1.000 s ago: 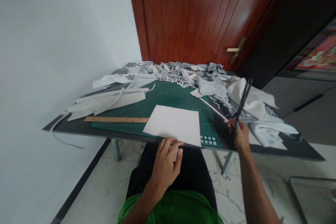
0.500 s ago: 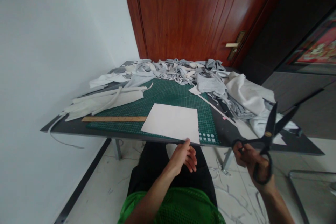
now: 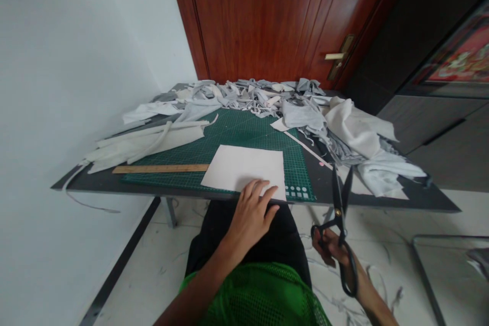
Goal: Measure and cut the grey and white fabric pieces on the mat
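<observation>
A white rectangular sheet [image 3: 244,165], fabric or paper, lies flat on the green cutting mat [image 3: 244,127] at the table's front edge. My left hand [image 3: 252,209] rests with spread fingers on the sheet's near edge, palm down. To the right, my right hand [image 3: 334,249] grips a pair of black scissors [image 3: 338,219] by the handles. Their blades point up and stand partly apart, with nothing between them, in front of the table edge. A wooden ruler [image 3: 160,168] lies on the mat, its right end meeting the sheet's left side.
Grey and white fabric scraps [image 3: 260,97] are heaped along the back of the dark table [image 3: 324,183]. Folded white cloth [image 3: 351,127] is piled at the right, and long white strips [image 3: 153,145] lie at the left. A wooden door [image 3: 260,20] stands behind.
My left hand has turned from holding the sheet's near edge to lying spread on top of it. My right hand has brought the scissors left and lower, with the blades less wide apart.
</observation>
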Motion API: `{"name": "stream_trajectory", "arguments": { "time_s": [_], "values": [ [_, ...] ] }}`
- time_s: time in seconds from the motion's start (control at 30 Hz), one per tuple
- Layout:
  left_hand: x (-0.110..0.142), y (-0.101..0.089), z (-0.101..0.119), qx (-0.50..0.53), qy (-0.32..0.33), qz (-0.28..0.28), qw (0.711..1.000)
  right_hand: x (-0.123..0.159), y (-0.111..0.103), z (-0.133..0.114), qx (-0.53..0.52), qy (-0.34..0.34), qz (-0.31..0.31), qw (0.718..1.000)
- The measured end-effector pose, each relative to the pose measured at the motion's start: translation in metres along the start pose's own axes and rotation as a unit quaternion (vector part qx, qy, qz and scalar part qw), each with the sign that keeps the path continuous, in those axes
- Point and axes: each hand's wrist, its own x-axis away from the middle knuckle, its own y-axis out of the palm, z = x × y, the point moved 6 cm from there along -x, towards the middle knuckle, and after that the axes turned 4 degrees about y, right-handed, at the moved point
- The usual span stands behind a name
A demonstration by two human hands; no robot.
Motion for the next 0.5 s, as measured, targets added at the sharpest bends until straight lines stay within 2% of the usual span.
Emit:
{"name": "stream_trajectory", "arguments": {
  "time_s": [0.13,0.3,0.4,0.5],
  "values": [
    [-0.01,0.014,-0.021,-0.078,0.045,-0.036,0.995,-0.009,0.012,0.003,-0.004,0.013,0.007,1.0],
    [-0.013,0.017,-0.018,-0.082,0.069,-0.035,0.994,-0.006,0.033,0.003,-0.043,0.04,-0.054,0.997],
    [-0.01,0.012,-0.014,-0.098,0.064,0.013,0.993,0.004,0.039,0.007,-0.083,0.072,-0.107,0.988],
    [-0.006,0.014,-0.011,-0.097,0.03,0.085,0.991,0.015,0.046,0.019,-0.118,0.151,-0.17,0.967]
  ]
}}
